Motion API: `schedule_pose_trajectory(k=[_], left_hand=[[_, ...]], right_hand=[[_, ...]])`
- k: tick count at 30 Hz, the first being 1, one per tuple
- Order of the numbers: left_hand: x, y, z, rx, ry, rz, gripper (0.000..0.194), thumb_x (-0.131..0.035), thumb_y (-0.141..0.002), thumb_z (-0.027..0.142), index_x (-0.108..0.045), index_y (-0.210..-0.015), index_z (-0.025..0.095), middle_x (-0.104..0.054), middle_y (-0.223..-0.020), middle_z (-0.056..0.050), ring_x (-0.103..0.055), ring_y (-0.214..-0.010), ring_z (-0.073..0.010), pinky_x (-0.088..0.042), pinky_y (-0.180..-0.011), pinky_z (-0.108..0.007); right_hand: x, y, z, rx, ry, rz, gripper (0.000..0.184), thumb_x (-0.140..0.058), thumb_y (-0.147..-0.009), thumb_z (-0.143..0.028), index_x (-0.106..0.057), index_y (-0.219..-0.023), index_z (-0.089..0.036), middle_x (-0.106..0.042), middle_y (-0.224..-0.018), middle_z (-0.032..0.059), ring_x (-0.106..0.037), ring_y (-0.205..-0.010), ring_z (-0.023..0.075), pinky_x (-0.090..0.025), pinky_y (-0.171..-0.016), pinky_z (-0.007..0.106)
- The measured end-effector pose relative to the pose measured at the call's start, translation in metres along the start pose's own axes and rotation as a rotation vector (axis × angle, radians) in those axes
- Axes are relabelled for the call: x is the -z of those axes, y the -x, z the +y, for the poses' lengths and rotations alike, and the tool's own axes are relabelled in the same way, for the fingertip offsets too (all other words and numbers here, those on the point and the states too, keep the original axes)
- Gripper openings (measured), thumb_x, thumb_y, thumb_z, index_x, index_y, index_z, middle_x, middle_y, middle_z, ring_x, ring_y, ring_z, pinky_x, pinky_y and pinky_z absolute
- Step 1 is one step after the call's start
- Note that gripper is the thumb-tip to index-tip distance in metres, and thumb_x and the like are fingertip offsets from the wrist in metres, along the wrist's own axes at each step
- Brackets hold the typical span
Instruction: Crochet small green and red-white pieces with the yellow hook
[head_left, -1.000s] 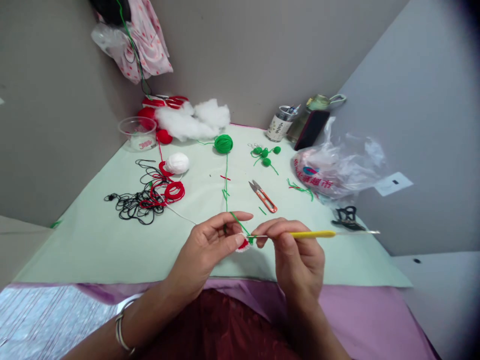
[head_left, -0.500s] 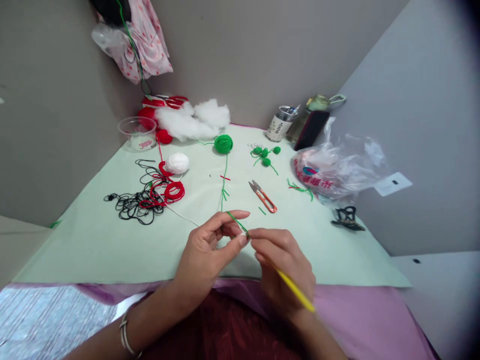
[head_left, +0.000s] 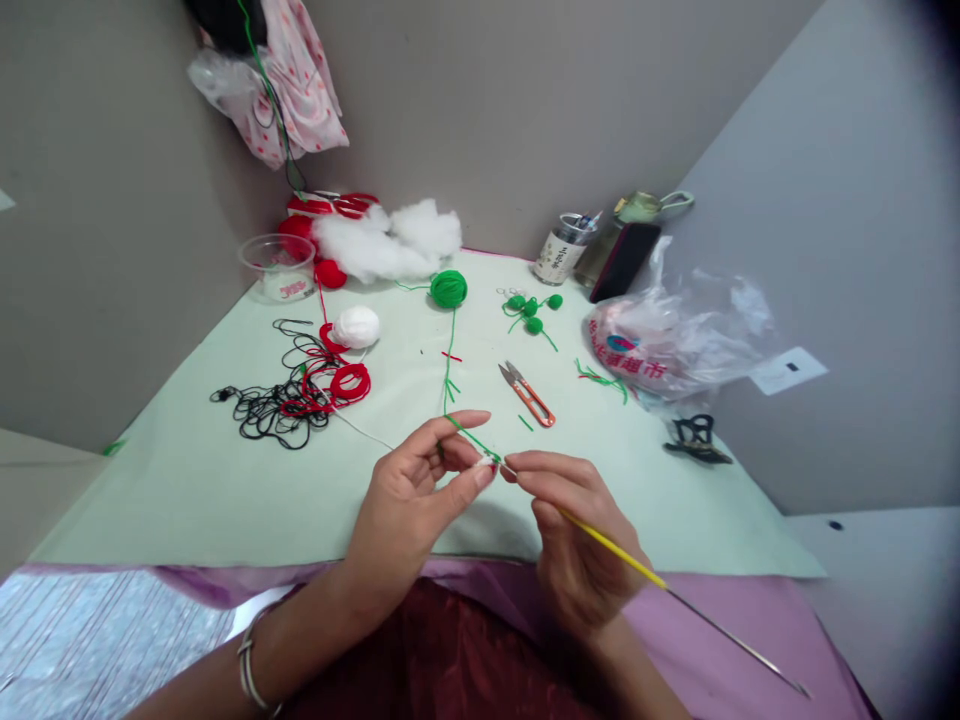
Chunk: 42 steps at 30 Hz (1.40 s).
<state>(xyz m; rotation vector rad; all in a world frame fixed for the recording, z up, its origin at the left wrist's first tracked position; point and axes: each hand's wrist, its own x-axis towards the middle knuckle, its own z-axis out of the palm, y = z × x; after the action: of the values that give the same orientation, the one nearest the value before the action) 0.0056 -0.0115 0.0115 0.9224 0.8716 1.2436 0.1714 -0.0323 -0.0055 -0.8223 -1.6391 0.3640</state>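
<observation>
Between its thumb and fingers my left hand (head_left: 416,500) pinches a small white and red crochet piece (head_left: 487,464). Green yarn (head_left: 469,433) runs over the raised left index finger down to that piece. My right hand (head_left: 581,520) is closed around a crochet hook (head_left: 615,551) with a yellow grip and metal ends. The hook's near end meets the piece; whether it sits inside a loop I cannot tell. Beyond the hands, the yarn leads up to a green yarn ball (head_left: 448,289). Orange thread snips (head_left: 527,394) lie past the right hand, blades apart.
To the left are tangled black cord (head_left: 277,405), red yarn coils (head_left: 349,382) and a white yarn ball (head_left: 355,327). White stuffing (head_left: 382,240) and a clear tub (head_left: 276,268) stand behind. Small green crochet balls (head_left: 533,325), a plastic bag (head_left: 675,335) and a black hair claw (head_left: 697,438) lie rightward.
My right hand has shifted slightly right and down, and the hook has swung so its long metal far end shows. The green yarn between the left index finger and the piece looks longer.
</observation>
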Motion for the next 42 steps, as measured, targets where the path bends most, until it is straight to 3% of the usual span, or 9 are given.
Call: schedule_pose_trajectory(k=[9,21,27,30,33,37,39,42], left_hand=[[0.003,-0.001,0.002,-0.012,0.009,-0.017,0.029,-0.087,-0.085,0.023,-0.081,-0.113,0.026,-0.066,-0.081,0.004,-0.063,-0.08,-0.0093,-0.052,-0.082,-0.02],[0.009,-0.005,-0.002,0.029,0.066,-0.07,0.031,-0.082,-0.091,0.025,-0.08,-0.121,0.03,-0.067,-0.087,0.004,-0.064,-0.083,-0.0091,-0.051,-0.081,-0.019],[0.008,-0.007,0.002,-0.017,0.004,-0.051,0.028,-0.084,-0.089,0.022,-0.082,-0.116,0.03,-0.069,-0.082,0.004,-0.063,-0.081,-0.0091,-0.049,-0.08,-0.019],[0.009,-0.008,0.005,0.032,0.042,-0.062,0.026,-0.084,-0.088,0.023,-0.084,-0.113,0.028,-0.069,-0.081,0.003,-0.061,-0.079,-0.0093,-0.047,-0.077,-0.019],[0.01,-0.008,0.009,0.177,0.173,-0.119,0.026,-0.087,-0.084,0.027,-0.085,-0.11,0.025,-0.069,-0.082,0.002,-0.059,-0.076,-0.0085,-0.046,-0.074,-0.018],[0.009,-0.008,0.009,0.338,0.315,-0.204,0.03,-0.09,-0.08,0.029,-0.086,-0.109,0.024,-0.071,-0.084,0.0,-0.06,-0.076,-0.0092,-0.046,-0.076,-0.02],[0.007,-0.008,0.008,0.346,0.317,-0.203,0.03,-0.09,-0.081,0.031,-0.086,-0.11,0.024,-0.073,-0.087,-0.002,-0.063,-0.079,-0.0111,-0.048,-0.08,-0.022],[0.006,-0.008,0.005,0.265,0.223,-0.166,0.03,-0.09,-0.081,0.029,-0.085,-0.111,0.026,-0.074,-0.087,-0.001,-0.064,-0.082,-0.0126,-0.049,-0.082,-0.024]], right_hand=[[-0.002,0.0,-0.003,-0.065,-0.065,0.06,0.032,-0.057,-0.101,-0.005,-0.075,-0.12,-0.024,-0.079,-0.108,0.0051,-0.074,-0.099,0.02,-0.062,-0.082,0.036],[0.001,0.0,-0.007,0.11,0.163,-0.043,0.035,-0.064,-0.096,-0.003,-0.075,-0.122,-0.023,-0.077,-0.116,0.0103,-0.078,-0.096,0.0186,-0.065,-0.076,0.029],[0.004,0.002,-0.008,0.137,0.237,-0.142,0.038,-0.067,-0.095,-0.003,-0.074,-0.128,-0.022,-0.077,-0.122,0.0112,-0.077,-0.105,0.0198,-0.064,-0.085,0.03],[0.003,-0.001,-0.008,0.022,0.066,-0.08,0.033,-0.064,-0.099,-0.006,-0.076,-0.124,-0.024,-0.078,-0.117,0.0087,-0.076,-0.101,0.0185,-0.064,-0.083,0.03],[-0.001,-0.007,-0.005,-0.173,-0.227,0.026,0.024,-0.06,-0.104,-0.015,-0.079,-0.114,-0.026,-0.08,-0.103,0.005,-0.075,-0.097,0.0186,-0.063,-0.085,0.034],[-0.005,-0.016,0.001,-0.411,-0.613,0.095,0.016,-0.065,-0.104,-0.032,-0.08,-0.101,-0.028,-0.079,-0.092,0.002,-0.075,-0.076,0.016,-0.064,-0.072,0.031],[-0.007,-0.018,0.003,-0.478,-0.705,0.107,0.016,-0.067,-0.103,-0.036,-0.08,-0.098,-0.028,-0.079,-0.091,0.0016,-0.074,-0.071,0.0148,-0.063,-0.067,0.029],[-0.01,-0.017,0.004,-0.458,-0.662,0.098,0.015,-0.069,-0.102,-0.035,-0.082,-0.098,-0.027,-0.081,-0.097,0.004,-0.072,-0.074,0.0141,-0.06,-0.065,0.027]])
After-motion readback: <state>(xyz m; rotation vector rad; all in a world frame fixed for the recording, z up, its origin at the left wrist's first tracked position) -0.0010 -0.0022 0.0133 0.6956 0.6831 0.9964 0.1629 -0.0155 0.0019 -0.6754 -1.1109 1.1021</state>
